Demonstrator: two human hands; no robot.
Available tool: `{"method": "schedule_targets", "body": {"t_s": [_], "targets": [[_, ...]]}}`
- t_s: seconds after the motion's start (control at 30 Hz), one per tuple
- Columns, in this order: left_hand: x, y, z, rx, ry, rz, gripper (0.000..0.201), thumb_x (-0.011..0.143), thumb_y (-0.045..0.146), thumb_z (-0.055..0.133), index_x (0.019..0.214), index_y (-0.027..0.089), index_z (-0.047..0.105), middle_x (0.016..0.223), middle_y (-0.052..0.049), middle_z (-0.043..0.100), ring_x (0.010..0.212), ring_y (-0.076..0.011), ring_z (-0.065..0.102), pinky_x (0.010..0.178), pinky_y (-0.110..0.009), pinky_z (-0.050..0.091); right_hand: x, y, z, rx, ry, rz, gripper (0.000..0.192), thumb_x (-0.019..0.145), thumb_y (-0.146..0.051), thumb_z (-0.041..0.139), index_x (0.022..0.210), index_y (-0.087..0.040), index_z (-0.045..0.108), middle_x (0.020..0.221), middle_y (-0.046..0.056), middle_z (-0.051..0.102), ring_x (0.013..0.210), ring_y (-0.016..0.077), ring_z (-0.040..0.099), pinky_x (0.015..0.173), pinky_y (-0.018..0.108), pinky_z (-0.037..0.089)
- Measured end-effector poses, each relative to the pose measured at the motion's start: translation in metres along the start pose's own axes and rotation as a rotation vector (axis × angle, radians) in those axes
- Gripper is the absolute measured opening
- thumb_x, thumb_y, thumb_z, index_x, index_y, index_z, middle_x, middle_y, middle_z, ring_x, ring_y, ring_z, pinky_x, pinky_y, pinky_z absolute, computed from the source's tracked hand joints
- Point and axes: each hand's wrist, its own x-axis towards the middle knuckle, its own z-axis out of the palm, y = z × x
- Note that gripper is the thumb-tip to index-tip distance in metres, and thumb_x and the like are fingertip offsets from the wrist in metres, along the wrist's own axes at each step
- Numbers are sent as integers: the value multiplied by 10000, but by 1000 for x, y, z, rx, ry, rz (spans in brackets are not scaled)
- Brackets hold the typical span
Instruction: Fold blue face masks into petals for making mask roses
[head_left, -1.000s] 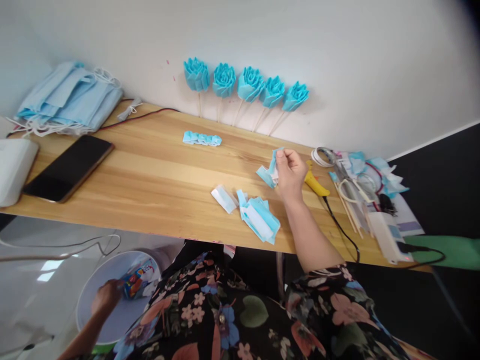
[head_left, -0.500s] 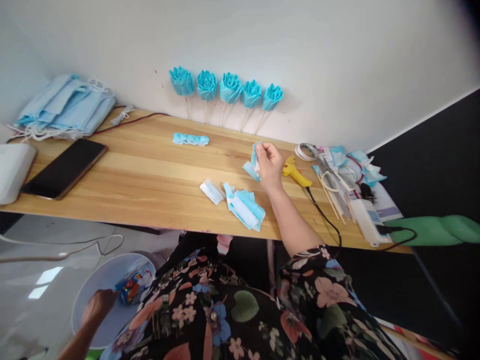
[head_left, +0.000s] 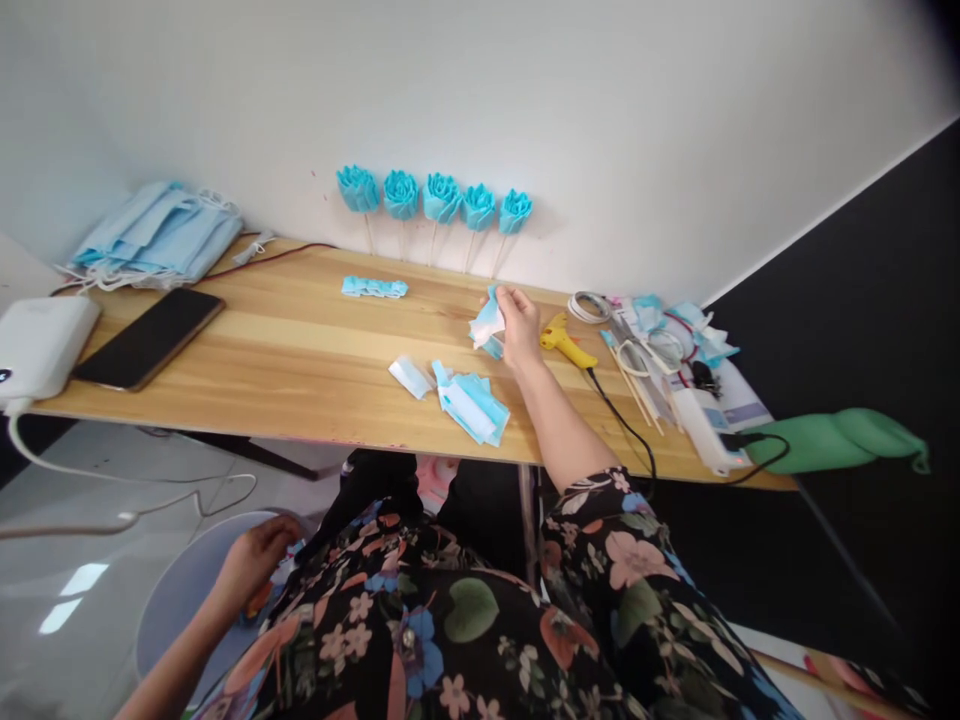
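My right hand (head_left: 520, 325) is above the wooden table, thumb and fingers pinched on cut mask pieces (head_left: 487, 325), blue with white layers fanned out. Below it on the table lie a pile of blue and white mask scraps (head_left: 472, 405) and a small white folded piece (head_left: 411, 376). A pleated blue strip (head_left: 374, 288) rests farther back. Down at the left, my left hand (head_left: 259, 562) is over the rim of a pale bin (head_left: 169, 610), its fingers loosely bent with nothing visible in them. The bin's colourful wrapper is mostly hidden by my arm and clothing.
Several blue mask flowers on sticks (head_left: 442, 198) lean against the wall. A yellow glue gun (head_left: 568, 342), tape roll (head_left: 589, 307), scissors (head_left: 637, 358) and power strip (head_left: 705, 430) are at right. Masks (head_left: 161, 235), a phone (head_left: 150, 338) and a white charger (head_left: 46, 345) are at left.
My left hand has risen from inside the bin toward its rim and my body. My right hand keeps its mask pieces, now turned to show more white. The view has shifted slightly.
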Motion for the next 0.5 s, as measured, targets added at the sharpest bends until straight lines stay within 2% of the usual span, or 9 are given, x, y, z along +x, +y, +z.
{"method": "schedule_targets", "body": {"t_s": [0.13, 0.23, 0.3, 0.37, 0.43, 0.47, 0.5], "targets": [[-9, 112, -41, -219, -94, 433, 307, 913, 337, 432, 685, 207, 591, 731, -21, 640, 701, -187, 592, 692, -275, 461, -3, -7, 3, 204, -37, 111, 422, 653, -568, 824, 782, -219, 625, 766, 7, 725, 801, 169, 697, 721, 283, 539], [0, 191, -68, -306, -146, 679, 352, 975, 284, 383, 678, 195, 548, 691, -18, 582, 675, -158, 550, 674, -270, 433, -7, -11, 4, 308, -97, 160, 380, 651, -508, 849, 799, -214, 660, 833, 30, 760, 933, 200, 728, 863, 326, 567], [20, 234, -77, -302, -137, 781, 333, 986, 266, 384, 710, 187, 552, 688, -7, 564, 653, -139, 525, 663, -263, 426, -10, -13, 4, 338, -136, 172, 354, 676, -496, 841, 808, -212, 677, 866, 39, 773, 967, 203, 730, 910, 340, 566], [52, 270, -80, -315, -58, 867, 289, 981, 269, 402, 781, 175, 590, 710, -4, 580, 660, -129, 528, 654, -256, 423, -12, -14, 3, 337, -159, 164, 329, 717, -497, 818, 826, -215, 688, 902, 41, 780, 988, 196, 726, 940, 346, 560], [88, 298, -80, -313, 89, 827, 246, 977, 292, 438, 994, 154, 641, 718, 7, 574, 623, -121, 501, 622, -256, 406, -12, -14, 2, 321, -161, 156, 317, 742, -501, 803, 846, -220, 698, 935, 37, 782, 1003, 191, 720, 957, 349, 553], [105, 309, -80, -284, 128, 822, 251, 951, 306, 504, 1082, 140, 639, 715, 10, 576, 627, -126, 506, 628, -260, 410, -11, -14, 1, 314, -154, 152, 315, 746, -503, 798, 852, -222, 702, 945, 35, 782, 1008, 191, 718, 960, 349, 550], [121, 319, -79, -244, 118, 834, 310, 920, 333, 577, 1147, 131, 638, 775, -8, 618, 694, -142, 549, 671, -274, 435, -11, -14, 0, 311, -145, 148, 314, 745, -504, 797, 853, -223, 707, 946, 31, 782, 1009, 193, 717, 957, 348, 549]]}}
